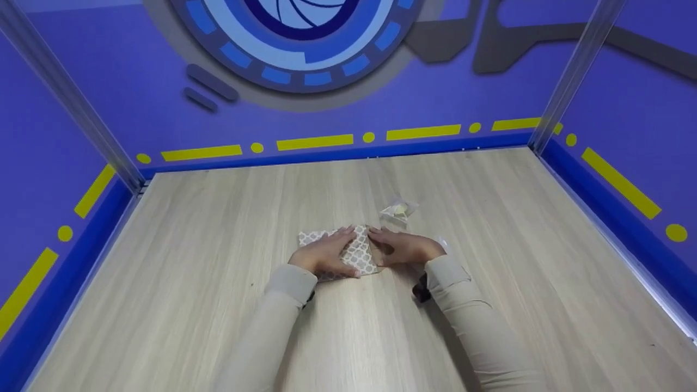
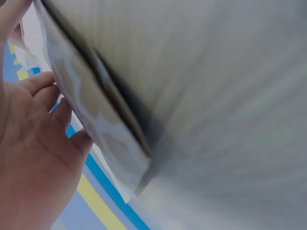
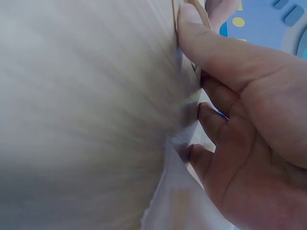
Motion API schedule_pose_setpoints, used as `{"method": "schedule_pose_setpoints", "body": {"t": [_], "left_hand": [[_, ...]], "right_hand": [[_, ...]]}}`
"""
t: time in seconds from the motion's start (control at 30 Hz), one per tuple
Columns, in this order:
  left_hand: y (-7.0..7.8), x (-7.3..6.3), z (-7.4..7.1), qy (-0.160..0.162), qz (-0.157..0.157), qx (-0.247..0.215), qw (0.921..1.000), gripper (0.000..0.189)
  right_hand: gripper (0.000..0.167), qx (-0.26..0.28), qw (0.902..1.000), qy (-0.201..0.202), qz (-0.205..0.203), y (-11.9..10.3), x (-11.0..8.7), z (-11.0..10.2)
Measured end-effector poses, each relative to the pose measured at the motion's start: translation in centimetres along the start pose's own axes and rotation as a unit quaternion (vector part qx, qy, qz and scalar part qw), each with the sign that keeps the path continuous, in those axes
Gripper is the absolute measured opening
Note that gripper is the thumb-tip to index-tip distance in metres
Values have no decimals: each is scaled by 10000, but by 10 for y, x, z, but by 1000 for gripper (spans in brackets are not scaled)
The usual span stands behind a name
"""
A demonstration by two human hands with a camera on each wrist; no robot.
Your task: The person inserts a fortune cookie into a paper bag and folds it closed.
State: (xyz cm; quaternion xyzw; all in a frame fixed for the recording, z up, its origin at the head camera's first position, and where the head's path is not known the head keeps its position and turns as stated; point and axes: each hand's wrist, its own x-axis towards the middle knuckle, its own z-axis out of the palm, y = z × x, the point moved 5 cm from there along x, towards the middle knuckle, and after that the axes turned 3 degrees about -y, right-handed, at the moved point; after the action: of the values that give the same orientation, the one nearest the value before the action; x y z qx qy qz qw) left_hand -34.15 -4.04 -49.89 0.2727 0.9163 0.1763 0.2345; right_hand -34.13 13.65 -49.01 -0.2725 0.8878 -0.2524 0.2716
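Observation:
A flat piece of folded cardboard [image 1: 360, 253] with a white and grey-beige lattice print lies on the wooden table. My left hand [image 1: 325, 254] spans its left part, fingers over the top toward the far side and thumb at the near edge. In the left wrist view, the fingertips meet one edge of the printed cardboard [image 2: 91, 100], and a brown layer shows along its other side. My right hand [image 1: 404, 247] holds the plain brown right end between thumb and fingers. In the right wrist view, the thumb [image 3: 194, 31] presses on the brown edge.
A small clear plastic bag [image 1: 398, 211] with something pale yellow inside lies just beyond the right hand. Purple-blue panels [image 1: 326, 125] with yellow dashes enclose the wooden table [image 1: 190, 245] at the back and both sides. Metal posts [image 1: 572, 76] stand at the back corners.

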Motion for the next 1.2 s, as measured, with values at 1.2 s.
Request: {"method": "schedule_pose_setpoints", "body": {"t": [1.2], "left_hand": [[0, 0, -4, 289, 176, -28, 9994, 79]], "right_hand": [[75, 81, 9999, 46, -56, 2, -1, 0]]}}
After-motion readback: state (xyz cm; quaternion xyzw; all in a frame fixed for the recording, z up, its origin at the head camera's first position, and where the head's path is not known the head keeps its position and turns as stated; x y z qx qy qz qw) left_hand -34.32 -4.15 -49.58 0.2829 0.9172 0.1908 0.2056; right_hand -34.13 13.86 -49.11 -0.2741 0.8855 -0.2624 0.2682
